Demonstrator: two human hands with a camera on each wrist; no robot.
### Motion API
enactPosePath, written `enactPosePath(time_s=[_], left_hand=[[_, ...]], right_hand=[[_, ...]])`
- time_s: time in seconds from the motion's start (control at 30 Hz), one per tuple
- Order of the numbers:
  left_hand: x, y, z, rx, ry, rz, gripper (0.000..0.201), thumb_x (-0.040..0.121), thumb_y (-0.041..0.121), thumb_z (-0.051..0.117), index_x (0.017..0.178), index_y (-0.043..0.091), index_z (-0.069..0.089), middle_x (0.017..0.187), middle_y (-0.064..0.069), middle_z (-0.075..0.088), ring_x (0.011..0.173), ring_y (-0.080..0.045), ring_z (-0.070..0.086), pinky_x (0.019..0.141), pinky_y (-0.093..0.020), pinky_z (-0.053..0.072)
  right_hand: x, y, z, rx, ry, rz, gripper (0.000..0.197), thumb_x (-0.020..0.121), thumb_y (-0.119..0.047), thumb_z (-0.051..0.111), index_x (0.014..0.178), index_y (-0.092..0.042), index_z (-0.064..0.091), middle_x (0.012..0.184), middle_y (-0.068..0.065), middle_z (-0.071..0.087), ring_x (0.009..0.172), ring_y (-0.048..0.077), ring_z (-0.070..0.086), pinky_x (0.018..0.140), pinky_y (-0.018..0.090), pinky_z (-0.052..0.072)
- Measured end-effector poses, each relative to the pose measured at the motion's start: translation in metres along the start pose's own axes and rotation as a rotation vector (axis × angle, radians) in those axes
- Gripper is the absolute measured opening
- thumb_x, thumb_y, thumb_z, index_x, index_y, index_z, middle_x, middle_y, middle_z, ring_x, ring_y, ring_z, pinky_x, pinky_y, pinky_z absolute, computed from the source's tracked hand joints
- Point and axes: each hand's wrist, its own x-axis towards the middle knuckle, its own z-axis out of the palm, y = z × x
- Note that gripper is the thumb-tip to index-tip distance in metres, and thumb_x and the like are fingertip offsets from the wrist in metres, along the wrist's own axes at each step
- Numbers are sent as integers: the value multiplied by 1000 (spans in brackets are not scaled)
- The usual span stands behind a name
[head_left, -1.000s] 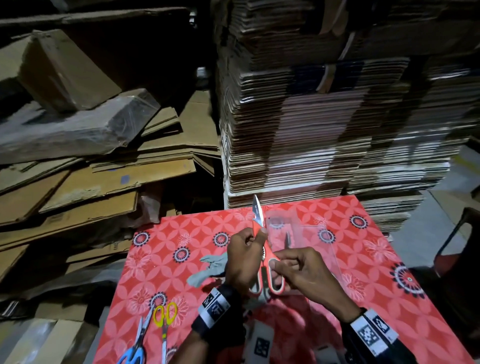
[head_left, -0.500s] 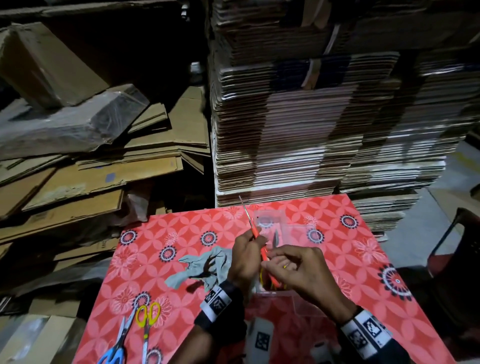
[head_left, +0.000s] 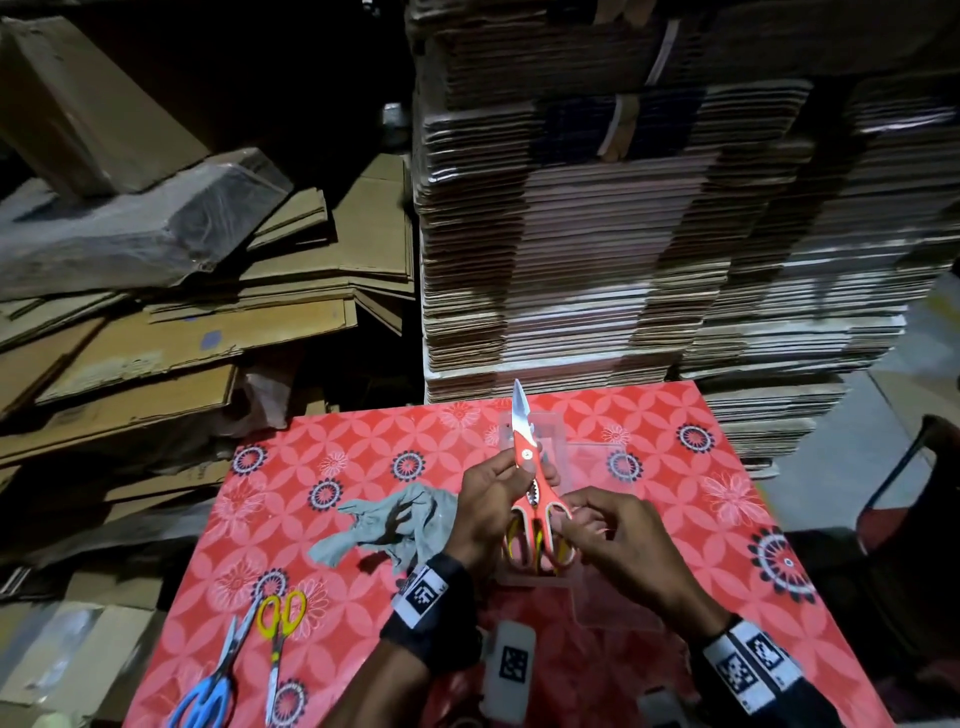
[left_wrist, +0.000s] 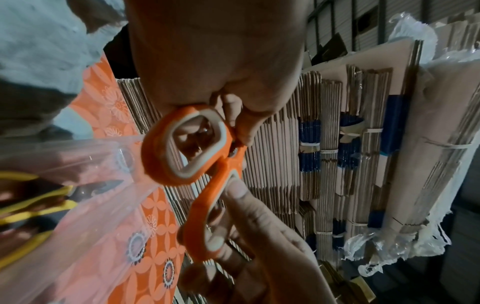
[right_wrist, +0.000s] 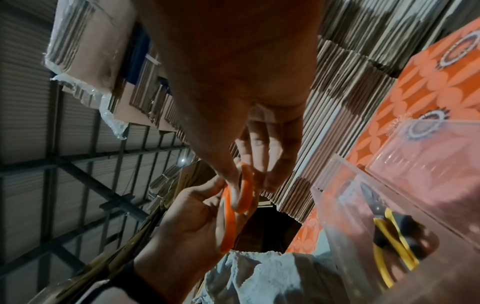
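Scissors first, nearest me: blue-handled scissors (head_left: 208, 696) and yellow-handled scissors (head_left: 278, 634) lie well left of the clear tray (head_left: 587, 449), untouched. Over the tray's near end, the orange kitchen shears (head_left: 535, 499) have turned from edge-on half a second ago to flat-faced, blades closed, tip pointing away. My left hand (head_left: 485, 506) pinches them near the pivot; my right hand (head_left: 618, 540) pinches a handle loop. A grey cloth (head_left: 395, 525) lies just left of the tray, cardboard stacks (head_left: 623, 260) behind it. I judge this an inspection turn before stowing.

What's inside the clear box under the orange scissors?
A yellow-and-black-handled tool lies in the clear box. In the head view the orange scissors, left hand and right hand cover most of it.
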Motion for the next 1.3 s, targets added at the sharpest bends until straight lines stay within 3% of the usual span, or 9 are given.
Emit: enactPosePath(time_s=[0.17,0.33,0.53,0.63,0.73,0.8,0.87,0.97,1.3], left_hand=[[14,-13,1,119,26,7,20,102,0,55,96,-4,74,88,-15,75,81,-29,65,80,-41,52],[29,-29,-11,273,67,-36,23,86,33,64,78,17,79,81,-2,75,76,-20,65,81,-40,55],[30,-51,-36,473,106,-97,14,77,28,69,80,20,81,86,-4,78,83,-17,67,81,-28,53],[30,-63,-41,714,68,-109,24,77,25,65,86,9,80,90,-6,79,81,-15,69,69,-9,45],[28,-69,-41,827,21,-142,15,82,7,67,73,13,78,67,4,67,66,-4,59,56,-8,39],[25,-69,-42,835,13,-149,17,74,18,71,85,11,81,74,4,73,65,7,60,58,-5,40],[28,-73,-45,838,37,-131,41,66,31,66,98,12,83,89,1,79,80,0,70,65,-3,44],[31,-75,-47,873,48,-120,30,76,17,66,100,15,83,94,0,80,94,-13,75,73,-8,49],[27,-61,-61,871,43,30,20,82,13,74,101,9,81,95,-2,80,92,-15,75,81,-22,57]], right_hand=[[10,2,-8,-158,53,-22,14,90,-24,78,79,-17,81,59,-5,65,54,1,51,54,19,34],[34,26,-3,-224,95,147,14,82,-16,81,69,-22,83,60,-3,73,49,-2,56,49,18,40],[60,63,11,-326,118,309,19,76,-15,81,58,-19,77,50,-10,64,48,-2,60,45,8,38],[66,74,23,-348,118,354,14,69,-10,73,55,-10,72,54,3,69,56,12,69,46,26,52],[70,79,32,-354,103,364,12,62,-14,63,57,-6,69,56,9,68,57,22,70,51,38,57],[70,82,38,-370,114,364,12,61,-16,63,58,-5,68,57,11,67,59,27,68,54,41,56],[68,81,41,-386,124,359,14,61,-19,68,61,-5,68,61,14,67,64,31,67,56,42,55],[65,78,42,-411,123,359,15,67,-22,76,66,-10,69,66,9,69,71,30,66,61,35,48],[61,75,58,-672,56,304,22,83,-35,66,84,-13,69,84,9,71,84,35,67,64,33,44]])
